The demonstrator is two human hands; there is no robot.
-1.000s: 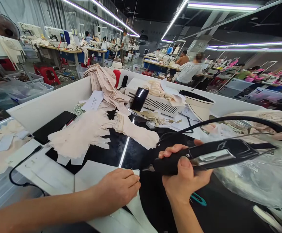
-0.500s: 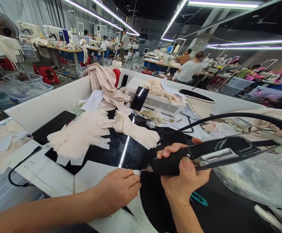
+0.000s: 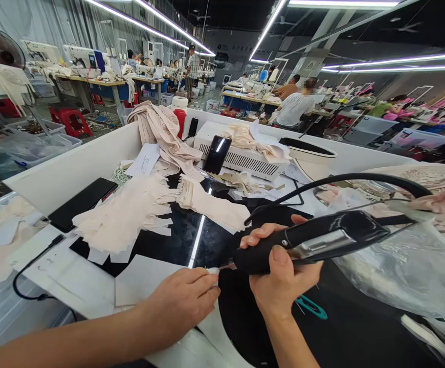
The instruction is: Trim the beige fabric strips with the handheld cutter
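Observation:
My right hand (image 3: 284,266) is wrapped round a black corded hand tool (image 3: 322,237) with a metal lever on its side. The tool's narrow metal tip (image 3: 228,265) points left, right up against a small white piece (image 3: 214,271) at my left fingertips. My left hand (image 3: 184,301) is closed with its fingers curled. Whether it pinches the white piece or wears it on a finger, I cannot tell. Beyond my hands, a fanned stack of pale pink fabric pieces (image 3: 125,217) and a pale fabric bundle (image 3: 217,204) lie on the black glossy surface (image 3: 180,232).
A phone (image 3: 217,154) leans against a white vented box (image 3: 241,161). Left lies a black tablet-like slab (image 3: 82,204). A clear plastic bag (image 3: 395,271) and a teal clip-like object (image 3: 312,307) are at right. White walls (image 3: 80,158) edge the table. Co-workers sit beyond.
The whole view has shifted slightly. The tool and my right hand sit a little further left, with the tip still at my left fingertips.

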